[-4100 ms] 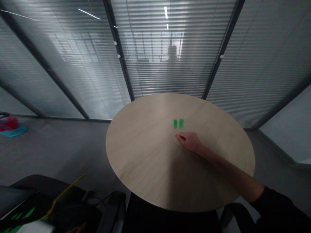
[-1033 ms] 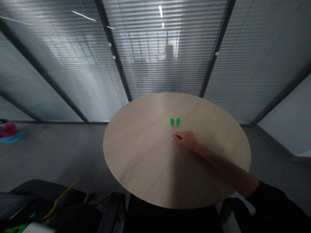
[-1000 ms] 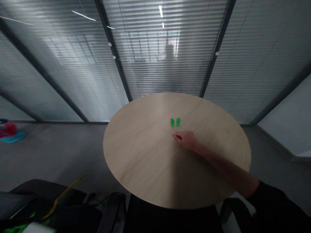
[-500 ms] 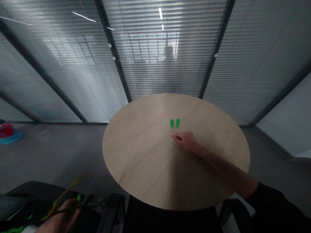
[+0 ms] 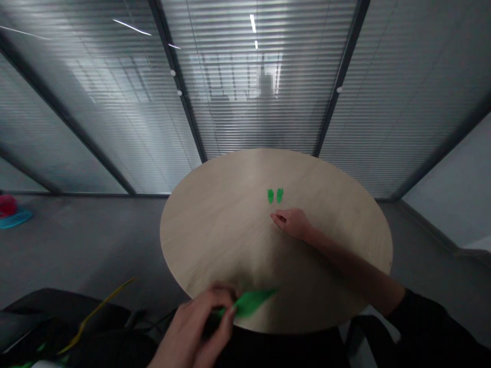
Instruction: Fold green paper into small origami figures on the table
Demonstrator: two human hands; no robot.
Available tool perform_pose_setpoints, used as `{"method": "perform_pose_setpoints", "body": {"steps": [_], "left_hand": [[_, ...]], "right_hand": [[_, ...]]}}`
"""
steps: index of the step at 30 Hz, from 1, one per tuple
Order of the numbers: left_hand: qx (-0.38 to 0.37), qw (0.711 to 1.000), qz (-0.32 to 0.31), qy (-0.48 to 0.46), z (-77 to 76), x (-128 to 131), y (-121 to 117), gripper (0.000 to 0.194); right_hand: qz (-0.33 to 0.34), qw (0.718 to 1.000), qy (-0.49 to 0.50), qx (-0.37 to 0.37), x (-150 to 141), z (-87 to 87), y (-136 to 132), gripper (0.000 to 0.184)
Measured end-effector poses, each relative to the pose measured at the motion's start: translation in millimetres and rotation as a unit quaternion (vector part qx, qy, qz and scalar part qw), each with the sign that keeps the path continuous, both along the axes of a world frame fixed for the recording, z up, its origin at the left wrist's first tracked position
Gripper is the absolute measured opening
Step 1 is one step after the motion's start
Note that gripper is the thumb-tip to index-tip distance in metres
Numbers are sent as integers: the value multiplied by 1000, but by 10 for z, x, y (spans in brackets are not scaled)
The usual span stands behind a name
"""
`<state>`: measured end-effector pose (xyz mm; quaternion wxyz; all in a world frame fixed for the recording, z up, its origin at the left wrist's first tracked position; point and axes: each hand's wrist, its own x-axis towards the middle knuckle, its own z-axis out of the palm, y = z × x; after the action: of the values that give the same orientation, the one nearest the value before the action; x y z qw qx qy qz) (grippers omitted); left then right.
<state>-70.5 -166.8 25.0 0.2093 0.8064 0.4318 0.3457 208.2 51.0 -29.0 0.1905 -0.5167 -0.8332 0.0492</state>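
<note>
Head cam, quick one: green leaf cutout (image 5: 251, 302) pinched in the left hand (image 5: 195, 327)

Cutout held out over the near edge of the table, a bit blurry, long tip pointing right. Fingers (image 5: 220, 292) of that hand curled and closed on its base, so a proper pinch. Right hand (image 5: 293, 224) lying on the pale round wooden tabletop (image 5: 215, 240), fingers straight and together, nothing obviously gripped, though a tiny dark mark by them is too small to make out. Just past those fingertips, two small green leaf shapes (image 5: 270, 196) side by side, close together but not touching, lying on the wood. Black sleeve (image 5: 429, 327) on the right arm. Behind the table, glass partition with slatted blinds (image 5: 249, 102). Down at lower left, yellow cable (image 5: 97, 317). Far left on the grey floor (image 5: 92, 240), some red and teal object (image 5: 9, 209), too small to identify.
</note>
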Motion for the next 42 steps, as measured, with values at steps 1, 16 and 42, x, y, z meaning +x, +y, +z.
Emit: {"method": "perform_pose_setpoints", "body": {"steps": [1,16,42], "left_hand": [[80,996,23,-17,71,145,140,9],[100,921,-7,376,-290,829,1279,11],[13,961,69,266,-466,269,2500,47]], "right_hand": [[-5,1000,3,2,8,3,4,39],[-86,995,26,33,154,-7,147,46],[-93,994,-63,4,274,-2,186,38]]}}
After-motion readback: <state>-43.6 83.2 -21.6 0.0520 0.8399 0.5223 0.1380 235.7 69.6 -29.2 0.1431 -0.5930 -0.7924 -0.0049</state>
